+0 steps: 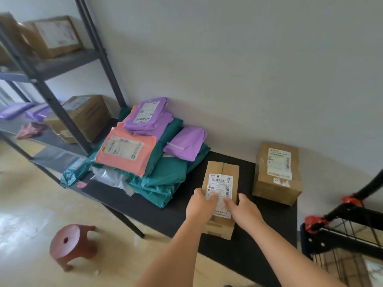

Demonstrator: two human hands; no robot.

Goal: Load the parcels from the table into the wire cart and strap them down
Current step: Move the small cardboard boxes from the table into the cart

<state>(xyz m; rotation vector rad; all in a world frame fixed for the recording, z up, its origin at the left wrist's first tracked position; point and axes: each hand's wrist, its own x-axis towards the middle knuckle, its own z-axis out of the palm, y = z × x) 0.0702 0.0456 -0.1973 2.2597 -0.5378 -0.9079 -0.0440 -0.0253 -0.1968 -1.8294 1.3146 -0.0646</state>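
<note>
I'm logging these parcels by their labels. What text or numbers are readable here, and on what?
"510-334-08-105": label on the near box, gripped by the left hand and right hand; last digits uncertain.
Small print and barcodes on that label: too small to read.
Far box label: large code line, too blurred to read.
Orange mailer and purple mailer labels: too blurred.
Shelf boxes labels: too blurred.

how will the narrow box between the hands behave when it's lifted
Probably stiff: the narrow box shows square edges while the left hand and right hand grip its sides. Plain cardboard likely gives decent grip, though the label may be slicker. Lying on a broad face on the table, it seems unlikely to tip or roll.
</note>
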